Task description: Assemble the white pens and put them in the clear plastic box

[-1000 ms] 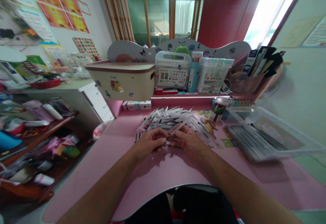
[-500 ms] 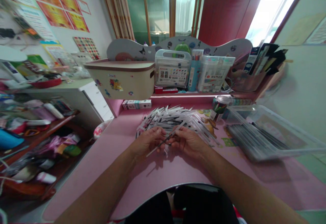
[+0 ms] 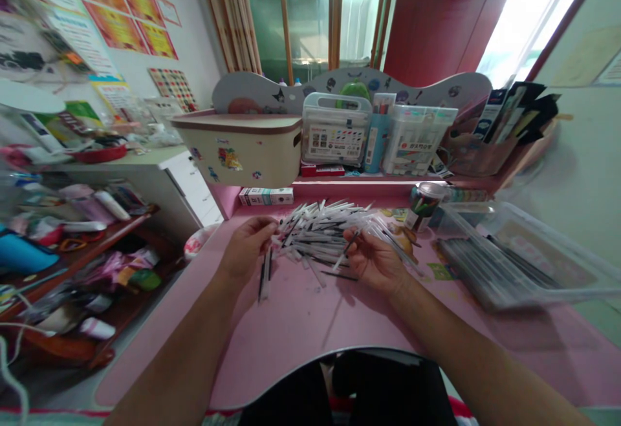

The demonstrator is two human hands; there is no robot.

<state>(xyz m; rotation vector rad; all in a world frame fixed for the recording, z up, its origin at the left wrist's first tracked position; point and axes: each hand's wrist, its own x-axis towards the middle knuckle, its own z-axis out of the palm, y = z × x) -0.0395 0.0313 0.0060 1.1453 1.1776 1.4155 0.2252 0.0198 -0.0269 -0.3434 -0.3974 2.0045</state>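
A heap of thin white and black pens (image 3: 325,229) lies on the pink desk (image 3: 301,322). My left hand (image 3: 246,248) sits at the heap's left edge with fingers curled on one pen; two more pens (image 3: 264,274) lie just below it. My right hand (image 3: 376,261) rests at the heap's right side, thumb and fingers pinched on a slim pen (image 3: 345,250) that points up and to the right. A single dark pen (image 3: 339,275) lies on the desk between the hands.
A clear plastic tray (image 3: 514,258) with dark pens lies at the right. A tin of pencils (image 3: 423,203) stands behind the heap. On the raised shelf stand a cream box (image 3: 240,148) and marker cases (image 3: 334,132). Cluttered shelves (image 3: 72,245) fill the left.
My hands were together on one pen in front of the heap. They have parted: the left moved left to the heap's edge, the right keeps a pen. The view shifted slightly.
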